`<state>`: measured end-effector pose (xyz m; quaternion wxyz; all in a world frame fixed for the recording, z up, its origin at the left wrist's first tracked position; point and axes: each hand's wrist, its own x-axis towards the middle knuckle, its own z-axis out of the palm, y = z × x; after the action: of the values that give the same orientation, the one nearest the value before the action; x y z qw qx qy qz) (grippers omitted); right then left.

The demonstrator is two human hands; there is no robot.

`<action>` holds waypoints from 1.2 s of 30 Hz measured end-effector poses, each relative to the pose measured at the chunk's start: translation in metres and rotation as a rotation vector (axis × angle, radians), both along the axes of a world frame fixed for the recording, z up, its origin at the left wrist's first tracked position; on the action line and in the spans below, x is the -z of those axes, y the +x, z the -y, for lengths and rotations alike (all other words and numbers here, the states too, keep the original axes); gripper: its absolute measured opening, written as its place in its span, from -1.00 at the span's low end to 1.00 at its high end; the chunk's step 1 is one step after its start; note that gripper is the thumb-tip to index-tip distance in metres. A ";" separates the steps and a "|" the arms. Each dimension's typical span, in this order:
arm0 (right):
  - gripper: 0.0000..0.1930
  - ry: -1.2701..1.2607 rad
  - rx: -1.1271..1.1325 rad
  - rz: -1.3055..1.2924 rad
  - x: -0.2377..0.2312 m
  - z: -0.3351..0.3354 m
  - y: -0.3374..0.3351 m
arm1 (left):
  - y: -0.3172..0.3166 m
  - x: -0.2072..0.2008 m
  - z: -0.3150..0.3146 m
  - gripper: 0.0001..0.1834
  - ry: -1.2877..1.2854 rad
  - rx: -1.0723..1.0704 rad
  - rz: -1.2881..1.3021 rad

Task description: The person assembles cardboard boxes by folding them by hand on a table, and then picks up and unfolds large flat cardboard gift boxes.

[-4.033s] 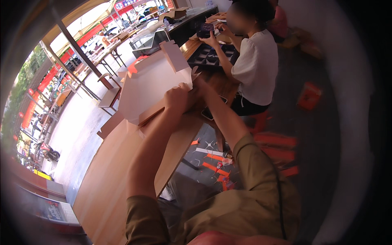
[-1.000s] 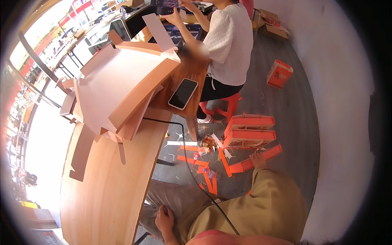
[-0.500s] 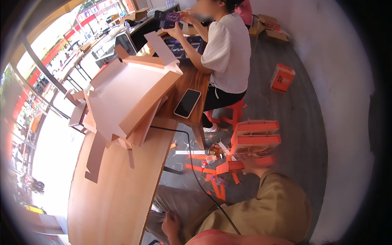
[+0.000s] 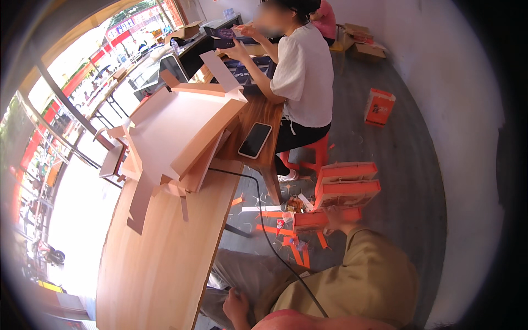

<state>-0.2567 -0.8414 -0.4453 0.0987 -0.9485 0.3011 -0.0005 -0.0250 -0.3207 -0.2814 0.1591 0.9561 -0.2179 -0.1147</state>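
Note:
Down on the floor, my right hand (image 4: 342, 221), a little blurred, is closed on the near side of an orange box (image 4: 311, 220). That box stands upright, close in front of two similar orange boxes (image 4: 352, 193) lined up one behind the other. My left hand (image 4: 235, 305) rests by my thigh with its fingers curled and no object visible in it. On the table, large unfolded cardboard pieces (image 4: 179, 124), pale inside, lie stacked with flaps sticking up, out of reach of both hands.
Orange and white scraps (image 4: 297, 242) litter the floor beside the boxes. A black cable (image 4: 264, 220) runs from the wooden table (image 4: 159, 264) across my lap. A phone (image 4: 255, 140) lies on the darker table, where a co-worker (image 4: 308, 71) sits holding a dark box. Another orange box (image 4: 379, 107) stands farther off.
The orange box in my right hand has moved slightly left and farther away, close against the other two, and now stands more upright. My left hand stays by my thigh.

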 end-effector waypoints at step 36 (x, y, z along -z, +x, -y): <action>-0.36 0.185 0.164 0.210 -0.002 -0.050 -0.043 | -0.053 -0.008 -0.082 -0.55 0.321 -0.103 0.184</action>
<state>-0.2993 -0.7917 -0.4428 0.2162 -0.9023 0.3643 -0.0801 -0.0777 -0.2382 -0.2732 -0.0105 0.9855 -0.1614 -0.0517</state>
